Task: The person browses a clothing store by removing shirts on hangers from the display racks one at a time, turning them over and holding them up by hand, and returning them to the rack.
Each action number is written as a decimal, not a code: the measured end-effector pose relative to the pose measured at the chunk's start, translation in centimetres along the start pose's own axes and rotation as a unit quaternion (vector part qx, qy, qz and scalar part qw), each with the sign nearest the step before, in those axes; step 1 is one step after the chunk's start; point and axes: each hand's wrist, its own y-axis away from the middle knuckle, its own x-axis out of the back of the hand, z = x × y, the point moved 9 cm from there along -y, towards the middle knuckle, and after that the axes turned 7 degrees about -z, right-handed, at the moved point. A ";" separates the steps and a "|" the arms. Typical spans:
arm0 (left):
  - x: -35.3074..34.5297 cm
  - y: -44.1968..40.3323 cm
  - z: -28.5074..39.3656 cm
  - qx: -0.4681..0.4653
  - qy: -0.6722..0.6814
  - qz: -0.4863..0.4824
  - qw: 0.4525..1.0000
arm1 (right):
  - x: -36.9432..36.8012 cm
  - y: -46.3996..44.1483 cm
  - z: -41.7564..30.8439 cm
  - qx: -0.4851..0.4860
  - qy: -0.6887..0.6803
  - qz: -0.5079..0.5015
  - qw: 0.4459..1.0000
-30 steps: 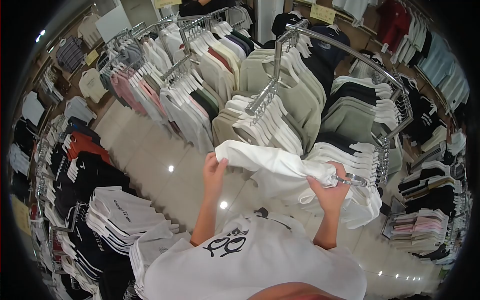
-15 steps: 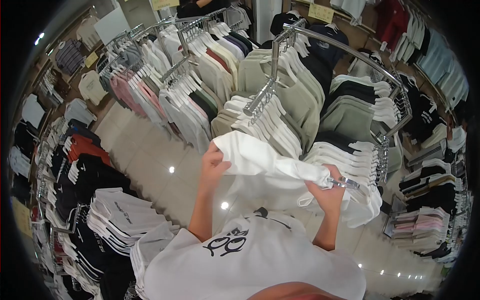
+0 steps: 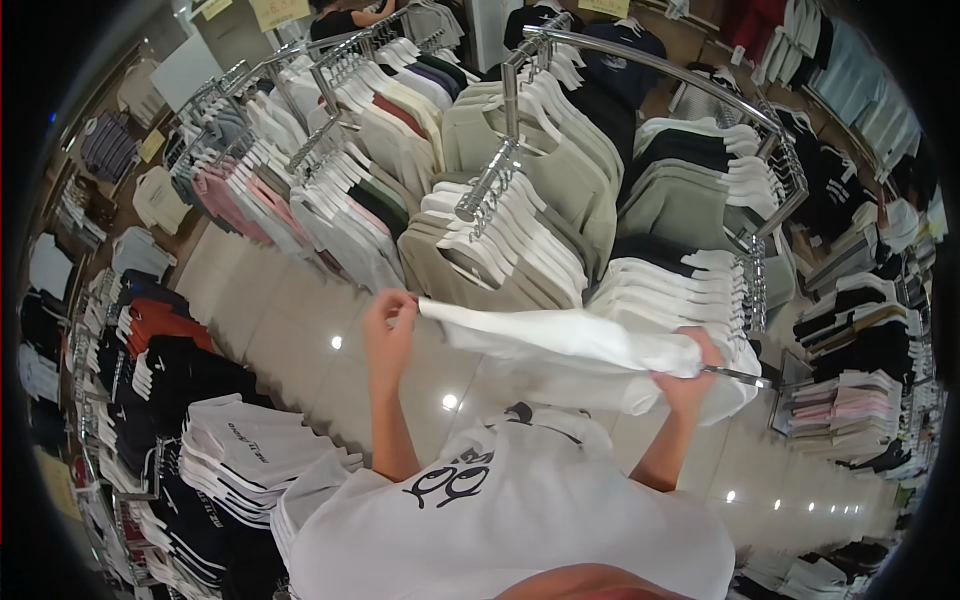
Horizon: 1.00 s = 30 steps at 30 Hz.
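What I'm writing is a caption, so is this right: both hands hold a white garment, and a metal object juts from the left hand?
Not quite: the head view shows the metal object jutting from the right hand, not the left hand. Both do hold the white garment.

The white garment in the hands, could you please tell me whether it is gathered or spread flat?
Gathered, not flat: the white garment runs as a narrow band from the left hand into the right hand.

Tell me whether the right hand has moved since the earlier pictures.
Yes: the right hand has moved rightward in view, judged against the nearest metal rail end.
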 end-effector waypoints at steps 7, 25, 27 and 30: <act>-10.8 4.7 6.0 -0.097 0.099 -0.324 0.936 | 8.2 -2.7 0.6 0.219 -0.442 -0.119 0.862; -19.6 13.5 7.1 -0.177 0.496 -0.179 0.831 | -2.8 -10.8 5.4 0.068 -0.510 -0.033 0.857; -20.0 15.7 4.5 -0.263 0.232 -0.305 0.885 | -3.2 -8.2 4.6 0.055 -0.523 -0.026 0.850; -22.3 16.6 3.0 -0.274 0.187 -0.379 0.864 | -2.5 -2.8 3.4 0.035 -0.535 0.009 0.844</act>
